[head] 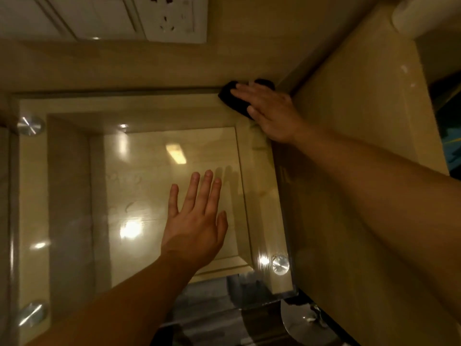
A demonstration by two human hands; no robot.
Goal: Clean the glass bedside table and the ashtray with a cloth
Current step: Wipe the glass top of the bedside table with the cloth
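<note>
Clear square glass bedside table top (149, 151), seen from above, with a pale wood cabinet showing through it and ceiling lights mirrored on it. 3 round polished metal caps pin the pane at 9 o'clock (29, 126), 7 o'clock (32, 313) and 5 o'clock (280, 264). Small dark soft cloth (234, 101) lies bunched at the pane's 1 o'clock corner, where the wall meets a tall beige side panel (349, 121). Right hand (272, 113) lies flat on the cloth with fingers straight and together, pressing rather than gripping. Left hand (197, 226) is spread, fingers straight and slightly apart, holding nothing, over the pane between centre and 5 o'clock; cannot tell whether the palm touches the glass or hovers. Judgement: the pane is rigid, slick and breakable, fixed at its corners, so it takes pressure but not leaning weight near the free edge at 5 o'clock. The cloth is light and limp and slides easily; best driven under a flat palm, as it is now, and folded to reach the corner seam. Faint smears show at the pane's centre. Ashtray not identified; a shiny rounded object (306, 318) sits below the table's 5 o'clock corner, too unclear to name. White wall socket (172, 18) at 12 o'clock.
</note>
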